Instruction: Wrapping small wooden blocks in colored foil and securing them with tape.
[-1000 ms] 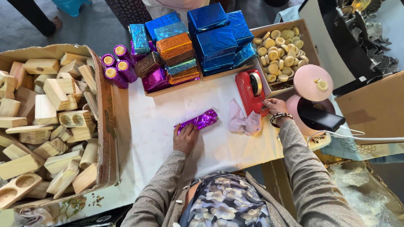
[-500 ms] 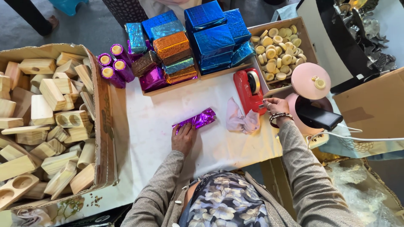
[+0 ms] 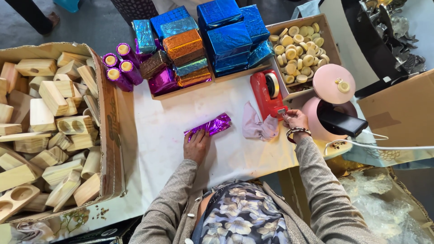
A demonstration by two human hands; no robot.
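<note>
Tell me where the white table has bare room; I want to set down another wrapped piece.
Bare sheet lies between the cardboard box of wooden blocks and the left hand, and between the tray of wrapped boxes and the purple-foil piece. It is crowded around the red tape dispenser, where the right hand works.
</note>
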